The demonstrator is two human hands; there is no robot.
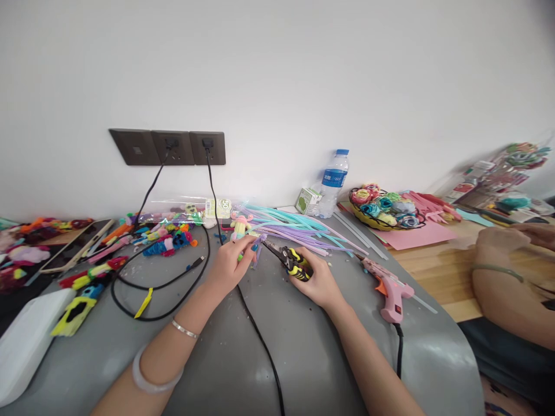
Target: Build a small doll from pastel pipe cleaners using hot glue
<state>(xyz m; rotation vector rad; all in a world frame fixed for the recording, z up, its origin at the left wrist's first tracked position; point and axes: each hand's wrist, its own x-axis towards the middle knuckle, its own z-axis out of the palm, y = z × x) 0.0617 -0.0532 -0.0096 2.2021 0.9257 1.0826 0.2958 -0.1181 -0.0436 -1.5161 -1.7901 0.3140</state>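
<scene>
My left hand [229, 264] pinches a small lilac pipe-cleaner piece [259, 241] above the grey mat [269, 346]. My right hand [318, 280] grips the yellow-and-black pliers [289, 261], whose dark jaws point left at that lilac piece. A bundle of pastel pipe cleaners [299, 228] lies just behind both hands. A small pastel pipe-cleaner figure [240, 225] stands behind my left hand.
A pink glue gun [390, 289] lies right of my right hand, its black cord trailing down. Black cables [173, 271] loop from the wall sockets [169, 147]. Colourful craft figures [165, 240] litter the left. A water bottle [333, 184], a bowl of fabric roses [384, 207] and another person's arm [507, 283] are at right.
</scene>
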